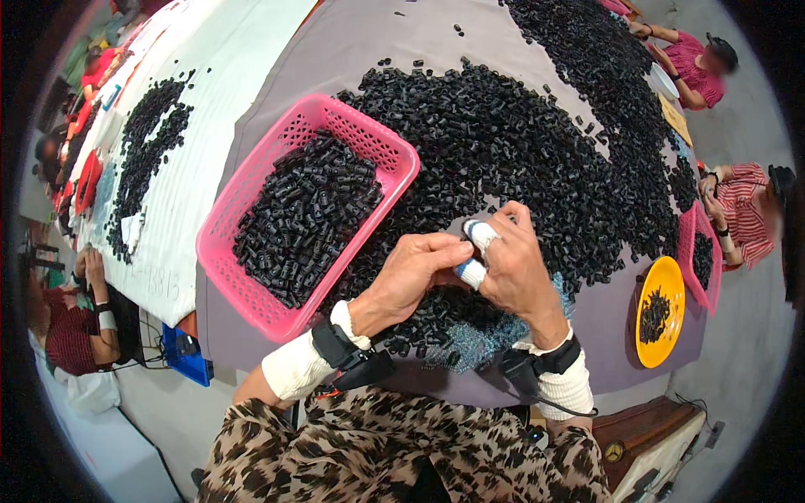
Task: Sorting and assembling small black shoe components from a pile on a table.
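Note:
My left hand (409, 275) and my right hand (516, 267) meet over the near edge of a wide pile of small black plastic pieces (495, 142). The left thumb and fingertips are pinched together. White knitted finger covers with blue bands wrap fingers of the right hand, which is curled against the left. Whatever lies between the fingertips is too small or hidden to name. Just below the hands is a heap of tiny blue-grey pieces (482, 342). Left of them stands a pink perforated basket (220, 230), partly filled with black cylindrical parts (306, 218).
A yellow oval plate (671, 285) with thin black pieces lies at the right edge, beside another pink basket (689, 226). Co-workers sit along both sides. A white-covered table (226, 101) with black pieces adjoins on the left; a blue tray (186, 356) is below it.

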A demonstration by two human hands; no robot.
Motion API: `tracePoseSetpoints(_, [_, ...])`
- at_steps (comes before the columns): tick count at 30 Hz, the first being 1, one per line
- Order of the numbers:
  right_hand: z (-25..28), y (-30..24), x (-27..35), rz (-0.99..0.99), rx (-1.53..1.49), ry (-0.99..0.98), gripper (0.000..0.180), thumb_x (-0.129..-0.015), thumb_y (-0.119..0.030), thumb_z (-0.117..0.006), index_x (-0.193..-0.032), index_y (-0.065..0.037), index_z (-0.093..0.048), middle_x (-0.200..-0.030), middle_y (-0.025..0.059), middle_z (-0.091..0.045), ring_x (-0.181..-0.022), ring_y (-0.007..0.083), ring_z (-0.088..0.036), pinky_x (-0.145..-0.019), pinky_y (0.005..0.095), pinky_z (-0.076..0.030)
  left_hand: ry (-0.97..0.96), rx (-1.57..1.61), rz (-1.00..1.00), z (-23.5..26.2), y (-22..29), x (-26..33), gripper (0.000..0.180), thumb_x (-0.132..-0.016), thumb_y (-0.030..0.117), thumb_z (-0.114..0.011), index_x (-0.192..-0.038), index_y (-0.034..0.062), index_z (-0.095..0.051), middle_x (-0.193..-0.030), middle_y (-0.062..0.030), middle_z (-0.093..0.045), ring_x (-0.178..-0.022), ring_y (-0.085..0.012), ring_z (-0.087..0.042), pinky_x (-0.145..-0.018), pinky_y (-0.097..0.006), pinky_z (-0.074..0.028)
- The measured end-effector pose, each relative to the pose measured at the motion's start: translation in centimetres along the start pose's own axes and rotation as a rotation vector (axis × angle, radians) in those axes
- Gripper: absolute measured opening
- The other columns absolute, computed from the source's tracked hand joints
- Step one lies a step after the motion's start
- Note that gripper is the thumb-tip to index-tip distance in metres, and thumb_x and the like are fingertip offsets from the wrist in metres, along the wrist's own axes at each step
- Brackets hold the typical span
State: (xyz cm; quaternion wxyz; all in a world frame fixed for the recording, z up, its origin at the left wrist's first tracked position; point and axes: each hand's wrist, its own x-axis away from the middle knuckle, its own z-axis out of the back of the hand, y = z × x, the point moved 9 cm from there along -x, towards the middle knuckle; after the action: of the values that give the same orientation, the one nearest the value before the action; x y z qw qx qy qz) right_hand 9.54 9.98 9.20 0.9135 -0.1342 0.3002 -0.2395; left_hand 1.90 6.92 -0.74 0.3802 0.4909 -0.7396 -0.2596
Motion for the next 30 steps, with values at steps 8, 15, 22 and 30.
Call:
tracePoseSetpoints(8, [5.0, 5.8, 2.9, -0.277, 0.199, 0.019, 0.025, -0.07, -0.007, -0.07, -0.092, 0.001, -0.064, -0.077, 0.0108, -0.059, -0.077, 0.0292, -0.054, -0.072, 0.0391, -0.042, 0.245, 0.325, -0.428, 5.2, 7.3, 4.6, 0.038, -0.1, 0.033, -0.045, -0.109, -0.0019, -0.056, -0.092, -0.0131, -0.066, -0.082, -0.0215, -0.067, -0.076, -0.035, -0.056])
tracePoseSetpoints(15, [0.8, 6.5, 5.3, -0.171, 0.325, -0.112, 0.024, -0.064, 0.004, -0.063, -0.087, -0.002, -0.064, -0.083, 0.0085, -0.058, -0.084, 0.0282, -0.052, -0.076, 0.0386, -0.04, 0.239, 0.183, -0.211, 4.7, 4.7, 5.0, 0.039, -0.1, 0.034, -0.045, -0.111, -0.0011, -0.058, -0.087, -0.009, -0.066, -0.076, -0.0182, -0.065, -0.072, -0.032, -0.056])
tracePoseSetpoints(22, [-1.8, 6.8, 5.6, -0.079, 0.527, -0.273, 0.013, -0.064, 0.0, -0.064, -0.077, -0.003, -0.065, -0.092, 0.0104, -0.056, -0.099, 0.0292, -0.049, -0.088, 0.0452, -0.038, 0.169, 0.108, -0.102, 3.3, 2.4, 4.0, 0.028, -0.097, 0.021, -0.052, -0.11, -0.0022, -0.06, -0.088, -0.0083, -0.067, -0.078, -0.0165, -0.065, -0.073, -0.031, -0.055])
tracePoseSetpoints(30, [0.3, 6.3, 3.8, -0.208, 0.159, -0.078, 0.02, -0.068, -0.002, -0.066, -0.086, 0.002, -0.059, -0.094, 0.0144, -0.057, -0.091, 0.0335, -0.053, -0.08, 0.0408, -0.044, 0.179, 0.04, -0.011, 1.6, 0.2, 1.1, 0.023, -0.095, 0.016, -0.057, -0.109, -0.0019, -0.06, -0.091, -0.0073, -0.066, -0.079, -0.0132, -0.063, -0.073, -0.027, -0.054])
